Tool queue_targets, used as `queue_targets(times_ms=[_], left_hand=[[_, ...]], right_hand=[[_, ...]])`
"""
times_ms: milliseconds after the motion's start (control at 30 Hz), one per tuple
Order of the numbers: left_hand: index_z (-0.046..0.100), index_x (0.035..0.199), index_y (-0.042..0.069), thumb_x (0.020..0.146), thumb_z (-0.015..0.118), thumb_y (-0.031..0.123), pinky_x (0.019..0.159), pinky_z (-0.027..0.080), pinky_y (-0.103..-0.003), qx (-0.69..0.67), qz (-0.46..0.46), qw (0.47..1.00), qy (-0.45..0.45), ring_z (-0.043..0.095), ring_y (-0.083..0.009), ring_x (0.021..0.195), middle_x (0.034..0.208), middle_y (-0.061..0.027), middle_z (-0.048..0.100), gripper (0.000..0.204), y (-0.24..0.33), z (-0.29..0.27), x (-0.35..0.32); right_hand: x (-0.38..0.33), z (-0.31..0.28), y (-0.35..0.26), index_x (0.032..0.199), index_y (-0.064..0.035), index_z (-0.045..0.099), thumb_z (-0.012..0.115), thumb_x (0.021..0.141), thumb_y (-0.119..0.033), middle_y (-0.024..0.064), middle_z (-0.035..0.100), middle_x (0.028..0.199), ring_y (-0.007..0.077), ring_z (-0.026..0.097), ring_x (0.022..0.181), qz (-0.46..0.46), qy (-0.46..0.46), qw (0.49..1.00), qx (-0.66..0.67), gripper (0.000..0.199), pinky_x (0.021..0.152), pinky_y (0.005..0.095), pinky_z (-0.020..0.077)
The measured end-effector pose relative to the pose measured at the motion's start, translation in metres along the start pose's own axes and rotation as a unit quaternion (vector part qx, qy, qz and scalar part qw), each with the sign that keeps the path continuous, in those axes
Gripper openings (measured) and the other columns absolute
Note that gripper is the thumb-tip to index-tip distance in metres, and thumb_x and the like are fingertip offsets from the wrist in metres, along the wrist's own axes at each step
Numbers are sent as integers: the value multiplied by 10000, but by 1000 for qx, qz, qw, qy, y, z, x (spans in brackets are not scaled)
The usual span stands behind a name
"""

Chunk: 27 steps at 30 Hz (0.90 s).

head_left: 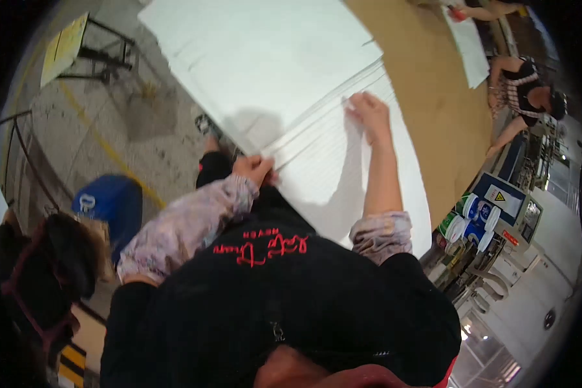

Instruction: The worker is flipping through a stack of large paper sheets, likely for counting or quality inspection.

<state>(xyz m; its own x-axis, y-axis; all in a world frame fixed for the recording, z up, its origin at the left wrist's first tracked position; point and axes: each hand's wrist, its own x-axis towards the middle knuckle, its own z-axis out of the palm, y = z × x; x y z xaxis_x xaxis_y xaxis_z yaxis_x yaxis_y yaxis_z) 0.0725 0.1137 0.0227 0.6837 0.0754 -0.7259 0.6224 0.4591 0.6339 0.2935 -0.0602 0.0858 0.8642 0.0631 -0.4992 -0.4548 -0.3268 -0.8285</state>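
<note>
Large white sheets (pixel 271 55) lie in a staggered stack in front of me, their edges running in several close parallel lines. Nearer my body, a lined white sheet (pixel 323 178) spreads down to my waist. My left hand (pixel 255 170) is closed at the left end of those edges, thumb and fingers pinching a sheet's edge. My right hand (pixel 370 116) is closed too, its fingertips bunched at the same band of edges farther right. What lies inside the right fingers is partly hidden. Both forearms wear patterned sleeves.
Brown board (pixel 436 110) lies right of the sheets. Beyond it are another person (pixel 527 90) and a machine with white-and-blue tubs (pixel 475 220). At left stand a blue bin (pixel 110 207), a yellow-topped stand (pixel 64 48) and a dark chair-like object (pixel 48 278).
</note>
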Motion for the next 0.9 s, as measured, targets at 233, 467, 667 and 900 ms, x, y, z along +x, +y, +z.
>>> queue_targets(times_ms=[233,467,667,900], left_hand=[[558,686,-38,815,544,195,461,473,-256,-20,2,1000,-15,559,-146,483,591,-100,588,267,-9,-3,-3],[550,689,-46,817,547,198,467,485,-270,-16,0,1000,-23,560,-165,479,622,-130,602,276,-7,-4,-7],[549,676,-40,816,551,197,459,483,-265,-32,11,999,-34,560,-163,476,612,-128,600,275,-13,-7,4],[549,681,-38,818,548,219,475,489,-278,-19,-4,999,-38,565,-169,483,633,-134,609,291,-4,-7,4]], right_hand=[[3,-8,8,1048,49,482,605,773,-134,105,566,880,160,562,777,58,-3,989,136,352,679,275,502],[4,-6,9,927,-21,536,633,746,-168,27,550,746,102,519,649,71,29,986,147,252,585,248,472],[19,-3,4,842,-29,519,643,730,-158,37,556,683,87,494,550,46,70,996,15,211,480,206,415],[36,-12,8,790,-32,519,675,707,-161,41,576,633,76,482,479,1,20,999,-28,219,386,189,329]])
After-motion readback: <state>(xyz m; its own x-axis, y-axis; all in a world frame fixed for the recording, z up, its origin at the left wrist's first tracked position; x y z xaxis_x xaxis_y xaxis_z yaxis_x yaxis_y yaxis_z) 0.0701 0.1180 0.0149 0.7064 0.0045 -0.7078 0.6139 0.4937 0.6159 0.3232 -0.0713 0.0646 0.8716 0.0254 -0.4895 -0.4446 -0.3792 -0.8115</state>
